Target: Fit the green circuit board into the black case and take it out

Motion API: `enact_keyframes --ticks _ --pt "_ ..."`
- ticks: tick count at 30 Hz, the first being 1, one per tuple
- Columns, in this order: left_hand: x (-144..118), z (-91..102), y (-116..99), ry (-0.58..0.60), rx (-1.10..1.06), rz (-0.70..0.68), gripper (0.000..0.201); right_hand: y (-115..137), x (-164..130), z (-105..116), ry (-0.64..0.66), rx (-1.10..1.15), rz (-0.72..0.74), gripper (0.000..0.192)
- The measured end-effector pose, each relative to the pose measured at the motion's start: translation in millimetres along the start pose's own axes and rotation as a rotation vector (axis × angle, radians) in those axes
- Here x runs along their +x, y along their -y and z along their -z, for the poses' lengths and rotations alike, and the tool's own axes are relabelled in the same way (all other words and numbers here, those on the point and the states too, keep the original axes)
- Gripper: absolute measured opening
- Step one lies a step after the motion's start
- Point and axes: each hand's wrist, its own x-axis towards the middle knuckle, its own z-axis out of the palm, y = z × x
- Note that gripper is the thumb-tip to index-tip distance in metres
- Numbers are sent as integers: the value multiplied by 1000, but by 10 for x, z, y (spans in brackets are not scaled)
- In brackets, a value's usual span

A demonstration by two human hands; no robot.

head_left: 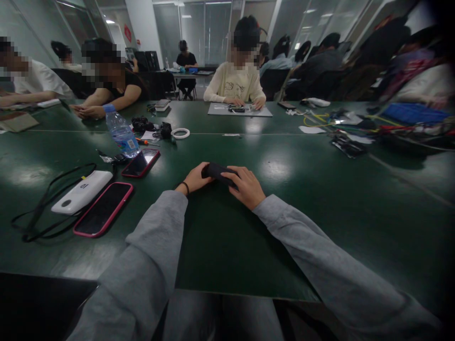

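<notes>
Green table [302, 199] with phones [103, 208], bottle [121, 135].

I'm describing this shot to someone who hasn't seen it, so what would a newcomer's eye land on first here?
First, the two hands meeting at the centre of the green table: the left hand and right hand both grip a small black object, with grey sleeves leading in from below. Next, to the left, a pink-cased phone lies beside a white power bank with a black cable, and a water bottle stands behind them.
</notes>
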Motion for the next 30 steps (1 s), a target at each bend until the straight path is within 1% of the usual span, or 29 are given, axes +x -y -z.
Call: enact_keyframes --ticks 10,14,17,25,30 --pt "-13 21 -18 3 55 5 51 10 -1 14 19 11 19 57" --pt "-14 16 6 17 30 16 55 18 1 19 29 10 27 60" --pt "-20 13 3 29 12 48 60 21 0 13 29 1 28 60" --pt "-39 25 -68 39 -43 75 66 15 -2 1 38 -26 45 62" --pt "-55 51 -125 73 -40 83 72 1 -5 -17 50 -16 39 64"
